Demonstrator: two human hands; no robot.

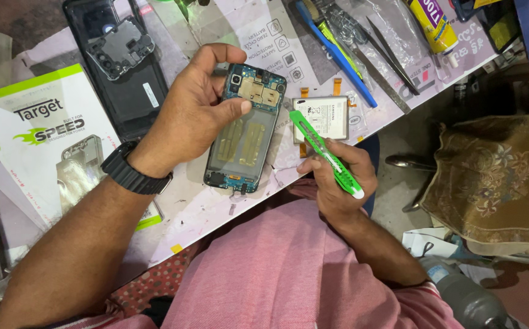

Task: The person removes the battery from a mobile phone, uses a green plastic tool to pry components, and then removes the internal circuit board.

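Note:
My left hand [196,109] grips an opened phone [247,131] with its back off, thumb pressed across its upper part. A blue circuit board shows at the top and two gold strips lie in the empty battery bay. My right hand [337,176] holds a green utility knife [322,149], its tip just right of the phone's edge. A white flat battery [325,116] lies on the table behind the knife.
A black phone back cover [124,67] and a white-green box [39,140] lie to the left. A blue tool [337,55], black tweezers [392,55] and a yellow glue tube [435,27] rest at the back. A cushioned stool [496,176] stands to the right.

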